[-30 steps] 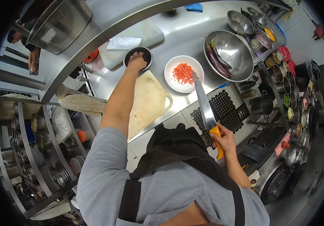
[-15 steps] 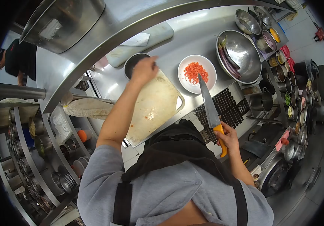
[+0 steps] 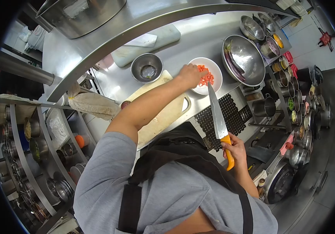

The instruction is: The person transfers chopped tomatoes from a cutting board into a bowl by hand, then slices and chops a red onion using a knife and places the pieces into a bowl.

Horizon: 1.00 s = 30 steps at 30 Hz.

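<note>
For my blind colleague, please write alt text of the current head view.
A person's left hand is over a white bowl of diced red food; the right hand holds a yellow-handled knife. Eggplants lie in a metal bowl.

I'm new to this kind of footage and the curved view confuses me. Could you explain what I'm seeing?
There is no machine here: a person works with bare hands. Every picture comes from one camera worn on their head, looking forward and down. The right hand grips an orange-handled knife, its blade pointing toward a white bowl of chopped red pieces. The left hand is at that bowl; whether it holds anything is hard to tell. Also on the metal counter are a pale cutting board, a small metal bowl and a large metal bowl with two eggplants.
</note>
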Each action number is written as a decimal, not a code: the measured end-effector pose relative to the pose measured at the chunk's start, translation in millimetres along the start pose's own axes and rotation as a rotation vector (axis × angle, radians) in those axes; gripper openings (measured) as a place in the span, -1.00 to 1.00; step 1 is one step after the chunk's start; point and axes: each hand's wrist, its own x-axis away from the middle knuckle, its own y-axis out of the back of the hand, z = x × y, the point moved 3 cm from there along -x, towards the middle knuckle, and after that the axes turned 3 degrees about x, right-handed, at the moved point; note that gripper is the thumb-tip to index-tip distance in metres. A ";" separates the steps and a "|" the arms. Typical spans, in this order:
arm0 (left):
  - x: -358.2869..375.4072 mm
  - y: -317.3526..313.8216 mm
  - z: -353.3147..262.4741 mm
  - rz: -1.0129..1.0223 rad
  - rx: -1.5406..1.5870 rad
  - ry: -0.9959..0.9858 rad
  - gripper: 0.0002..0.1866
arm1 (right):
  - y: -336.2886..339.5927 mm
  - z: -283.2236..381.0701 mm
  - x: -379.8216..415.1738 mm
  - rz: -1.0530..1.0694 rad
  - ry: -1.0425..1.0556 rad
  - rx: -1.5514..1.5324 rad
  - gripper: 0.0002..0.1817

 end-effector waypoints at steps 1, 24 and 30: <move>-2.3 1.5 7.6 0.008 0.063 0.078 -0.44 | -0.5 -4.3 3.8 -0.005 0.004 0.009 -0.36; 186.8 -14.3 105.5 -0.597 1.899 0.445 -0.35 | -174.8 87.3 -152.5 0.301 0.633 0.657 -0.50; 189.3 -2.1 94.1 -0.703 1.782 0.429 -0.43 | -215.0 116.0 -157.0 0.375 0.800 0.738 -0.47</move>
